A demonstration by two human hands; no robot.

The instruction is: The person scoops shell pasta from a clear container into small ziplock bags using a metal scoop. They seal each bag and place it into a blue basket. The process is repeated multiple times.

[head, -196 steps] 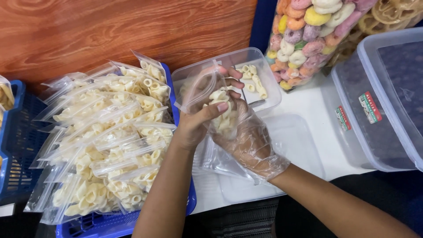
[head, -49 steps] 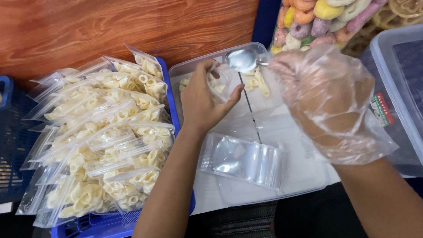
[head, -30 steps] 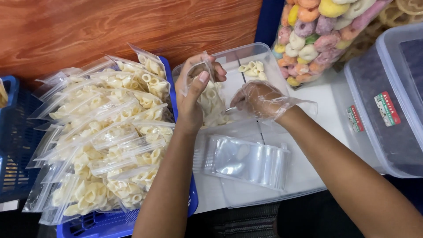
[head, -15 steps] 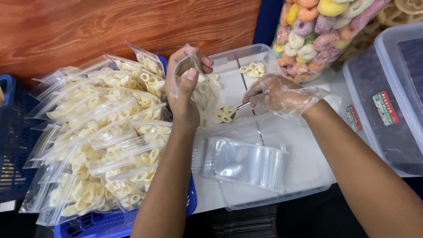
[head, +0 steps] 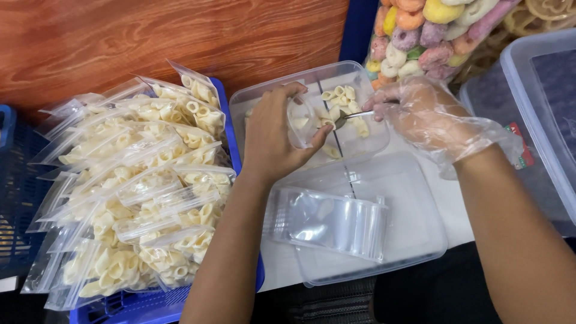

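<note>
My left hand (head: 273, 135) holds a small clear zip bag (head: 301, 122) open over a clear plastic tub (head: 255, 99) that contains pale yellow pasta-shaped snacks (head: 341, 99). My right hand (head: 423, 114), in a thin transparent glove, grips a metal spoon (head: 353, 116) whose bowl points at the bag's mouth. A few snack pieces lie inside the bag. In front of the tub, a stack of empty clear zip bags (head: 329, 221) rests on a clear lid (head: 414, 198).
A blue crate (head: 231, 144) at left is piled with several filled snack bags (head: 144, 180). A big bag of coloured ring snacks (head: 429, 33) stands at back right, next to a large clear bin (head: 534, 102). A wooden wall is behind.
My left hand has lowered the bag from above the crate edge down over the tub. My right hand with the spoon has come to the bag's mouth.
</note>
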